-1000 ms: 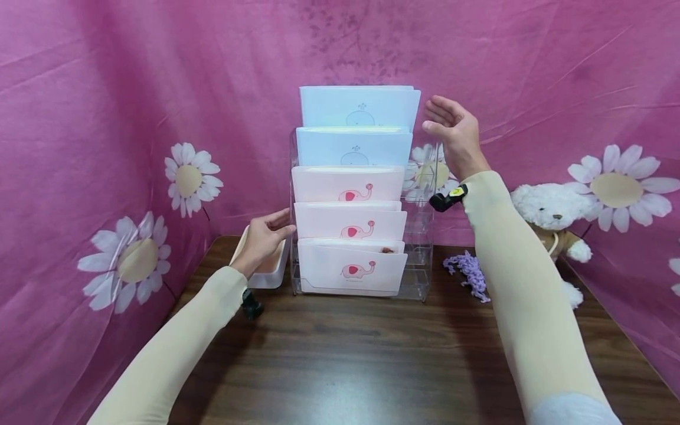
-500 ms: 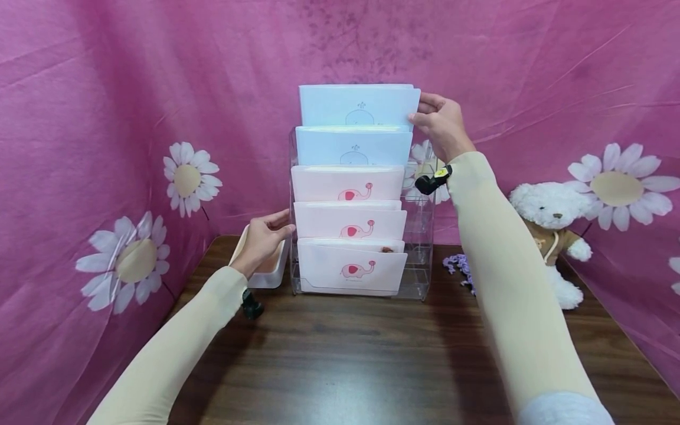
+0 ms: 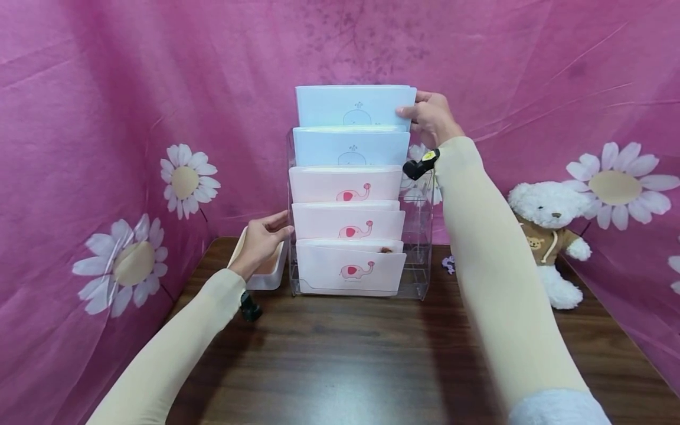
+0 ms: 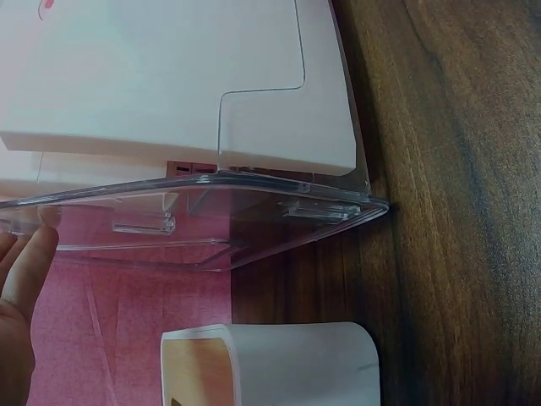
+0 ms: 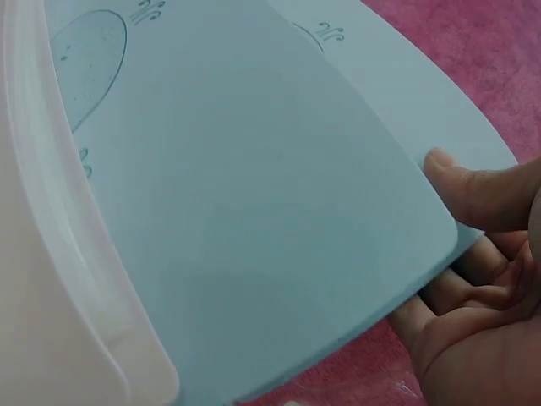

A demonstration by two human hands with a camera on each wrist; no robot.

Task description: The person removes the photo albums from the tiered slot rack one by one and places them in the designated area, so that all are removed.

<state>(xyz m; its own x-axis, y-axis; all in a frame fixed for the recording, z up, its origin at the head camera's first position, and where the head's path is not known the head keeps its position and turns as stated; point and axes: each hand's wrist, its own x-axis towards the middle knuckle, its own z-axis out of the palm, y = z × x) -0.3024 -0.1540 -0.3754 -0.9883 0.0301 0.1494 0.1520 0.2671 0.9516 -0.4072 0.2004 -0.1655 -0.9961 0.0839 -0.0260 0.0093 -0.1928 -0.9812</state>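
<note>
A clear tiered rack (image 3: 416,277) stands on the table, bearing several folders in rising steps. The lower ones are pale pink folders (image 3: 347,221) with a red elephant print. Two tiers above hold blue folders (image 3: 347,147) with a whale drawing. My right hand (image 3: 432,118) pinches the right edge of the top blue folder (image 3: 340,106), thumb in front and fingers behind; the right wrist view shows this thumb (image 5: 465,190) on its face. My left hand (image 3: 260,243) rests its fairly straight fingers against the rack's left side wall (image 4: 287,216).
A white box (image 3: 273,277) with a tan inside stands left of the rack. To the right sit a white teddy bear (image 3: 549,206) in a brown top and a purple knitted thing (image 3: 448,264), mostly behind the right arm. A pink flowered cloth (image 3: 255,88) hangs behind.
My right hand has moved left from beside the rack to the top blue folder and taken hold of its edge. The folder has shifted slightly left. My left hand stays at the rack.
</note>
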